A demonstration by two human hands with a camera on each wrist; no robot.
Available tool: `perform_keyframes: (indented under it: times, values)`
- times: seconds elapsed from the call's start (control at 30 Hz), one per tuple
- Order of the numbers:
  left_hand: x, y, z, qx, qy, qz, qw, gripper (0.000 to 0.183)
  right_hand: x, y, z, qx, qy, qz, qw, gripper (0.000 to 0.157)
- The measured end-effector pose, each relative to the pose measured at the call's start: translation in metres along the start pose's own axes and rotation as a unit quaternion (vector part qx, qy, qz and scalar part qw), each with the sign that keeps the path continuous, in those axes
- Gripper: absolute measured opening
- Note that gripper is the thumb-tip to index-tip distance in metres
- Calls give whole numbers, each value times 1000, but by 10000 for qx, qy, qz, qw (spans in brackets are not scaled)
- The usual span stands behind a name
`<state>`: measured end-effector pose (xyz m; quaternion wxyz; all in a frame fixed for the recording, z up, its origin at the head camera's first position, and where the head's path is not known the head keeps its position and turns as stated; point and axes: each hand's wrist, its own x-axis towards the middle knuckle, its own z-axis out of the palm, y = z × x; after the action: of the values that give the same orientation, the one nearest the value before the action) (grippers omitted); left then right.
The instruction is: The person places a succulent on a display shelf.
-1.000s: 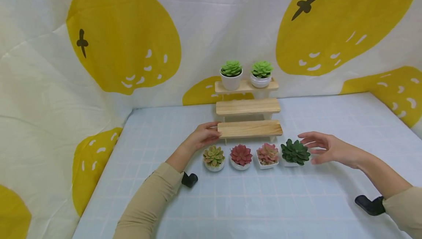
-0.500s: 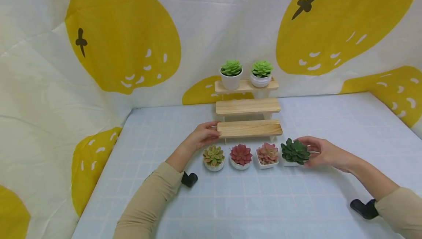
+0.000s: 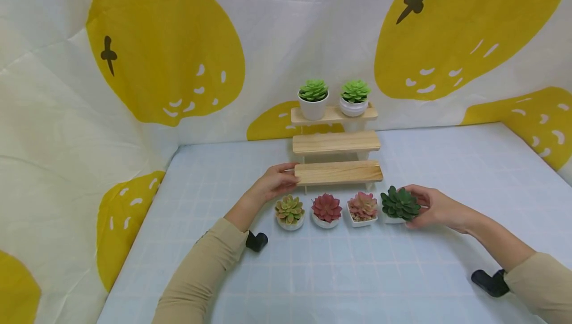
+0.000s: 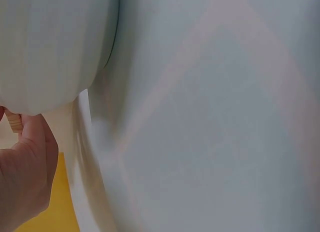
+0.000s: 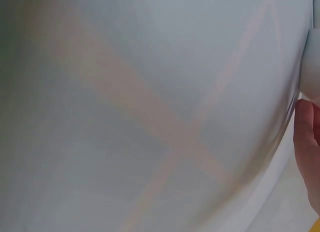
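In the head view, my left hand (image 3: 276, 183) pinches the left end of the lowest board of a three-tier wooden shelf (image 3: 338, 173). The left wrist view shows that hand's fingers (image 4: 35, 137) with a bit of the wood, beside a large pale pot (image 4: 55, 47). My right hand (image 3: 435, 209) grips the dark green potted succulent (image 3: 399, 204) from its right side. Its leaves hide part of the fingers. At the right edge of the right wrist view, the fingers (image 5: 304, 127) touch a white pot (image 5: 311, 67).
Left of the dark green plant stand a pink succulent (image 3: 363, 207), a red one (image 3: 326, 208) and a yellow-green one (image 3: 290, 210), in white pots. Two bright green succulents (image 3: 314, 98) stand on the top board. A patterned cloth (image 3: 286, 31) hangs behind.
My right hand has moved left to the dark green succulent and closed its fingers on the pot. The left hand has stayed at the shelf's end.
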<state>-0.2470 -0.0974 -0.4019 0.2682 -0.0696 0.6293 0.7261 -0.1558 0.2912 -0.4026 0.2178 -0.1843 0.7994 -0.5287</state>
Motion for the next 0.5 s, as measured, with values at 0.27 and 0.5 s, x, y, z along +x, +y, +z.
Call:
perform_keyframes:
  times: [0.27, 0.5]
  values:
    - [0, 1, 0, 59, -5, 15, 10000, 55, 0, -1, 2, 198, 36, -54, 9998, 60]
    - [-1, 1, 1, 50, -13, 36, 10000, 56, 0, 0, 3, 396, 93, 89, 9991, 59]
